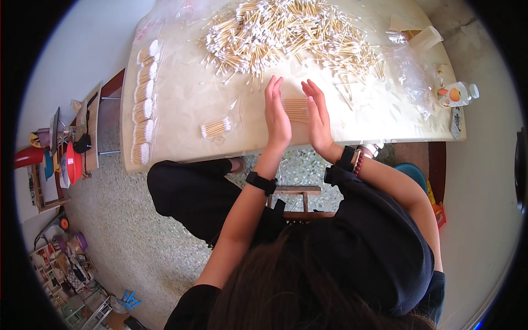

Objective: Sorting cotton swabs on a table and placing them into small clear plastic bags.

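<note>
A small row of cotton swabs lies side by side on the table near its front edge, the sticks running left to right. My left hand stands on edge at the left ends of the swabs, fingers straight. My right hand faces it at the right ends, its fingers also stretched out. The palms hide the tips, so I cannot tell how firmly they touch. Beyond the fingertips spreads a large loose heap of cotton swabs. To the left of my hands lies a small pack of swabs, seemingly in clear film.
Several packed swab bundles form a column along the left side of the table. Crumpled clear plastic bags lie at the right, beside a clear bottle lying on its side. A wooden stool stands below the front edge.
</note>
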Motion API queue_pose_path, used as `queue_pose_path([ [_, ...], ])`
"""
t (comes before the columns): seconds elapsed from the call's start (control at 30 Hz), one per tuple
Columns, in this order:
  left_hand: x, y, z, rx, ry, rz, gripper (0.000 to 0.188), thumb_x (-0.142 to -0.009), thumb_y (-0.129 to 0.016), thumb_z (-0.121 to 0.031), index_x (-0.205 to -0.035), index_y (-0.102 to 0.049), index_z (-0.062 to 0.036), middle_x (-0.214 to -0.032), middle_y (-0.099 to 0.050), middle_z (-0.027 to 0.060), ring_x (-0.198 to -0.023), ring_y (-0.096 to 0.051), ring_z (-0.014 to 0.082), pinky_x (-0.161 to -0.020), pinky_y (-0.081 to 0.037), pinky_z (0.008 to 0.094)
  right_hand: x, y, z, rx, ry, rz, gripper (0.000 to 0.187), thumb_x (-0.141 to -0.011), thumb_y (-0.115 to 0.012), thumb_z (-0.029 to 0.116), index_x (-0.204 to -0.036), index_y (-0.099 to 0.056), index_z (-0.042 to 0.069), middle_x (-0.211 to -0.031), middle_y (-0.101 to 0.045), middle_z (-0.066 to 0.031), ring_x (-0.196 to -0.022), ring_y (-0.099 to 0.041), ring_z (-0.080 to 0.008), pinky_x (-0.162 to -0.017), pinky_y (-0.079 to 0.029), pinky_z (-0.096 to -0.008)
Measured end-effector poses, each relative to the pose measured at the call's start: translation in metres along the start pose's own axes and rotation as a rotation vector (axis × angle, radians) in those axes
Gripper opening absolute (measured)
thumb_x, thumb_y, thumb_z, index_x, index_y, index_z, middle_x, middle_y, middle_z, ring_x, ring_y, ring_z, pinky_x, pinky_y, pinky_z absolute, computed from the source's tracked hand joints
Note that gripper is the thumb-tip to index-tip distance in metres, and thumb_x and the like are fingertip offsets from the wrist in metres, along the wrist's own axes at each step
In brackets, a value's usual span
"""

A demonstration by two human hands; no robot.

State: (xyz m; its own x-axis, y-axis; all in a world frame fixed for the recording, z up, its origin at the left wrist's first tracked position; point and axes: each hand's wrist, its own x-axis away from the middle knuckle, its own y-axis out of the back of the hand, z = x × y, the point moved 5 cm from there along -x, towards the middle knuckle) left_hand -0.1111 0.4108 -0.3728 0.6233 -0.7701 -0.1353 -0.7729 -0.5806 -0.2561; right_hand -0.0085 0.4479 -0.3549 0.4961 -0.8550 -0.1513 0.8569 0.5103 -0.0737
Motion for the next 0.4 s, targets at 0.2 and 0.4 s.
queue_pose_path([
  [0.2, 0.006, -0.002, -0.002, 0.039, 0.037, -0.111, 0.055, -0.099, -0.022, -0.038, -0.141, -0.021, -0.0013, -0.139, -0.038, 0.0145, -0.135, -0.027, 0.0216, -0.113, -0.013, 0.0353, -0.013, 0.002, -0.003, -0.031, -0.001, -0.016, 0.041, -0.099, -0.031, 0.018, -0.137, -0.031, 0.002, -0.136, -0.04, -0.0191, -0.129, -0.036, -0.0251, -0.106, -0.026, -0.0337],
  [0.4, -0.002, 0.002, -0.001, 0.036, 0.014, -0.135, 0.058, -0.099, -0.024, -0.04, -0.143, -0.016, -0.0028, -0.14, -0.038, 0.0137, -0.136, -0.024, 0.022, -0.113, -0.011, 0.0362, -0.018, 0.0, -0.006, -0.052, -0.024, 0.049, 0.041, -0.1, -0.033, 0.021, -0.136, -0.032, 0.002, -0.133, -0.043, -0.0188, -0.127, -0.038, -0.0246, -0.106, -0.027, -0.0339],
])
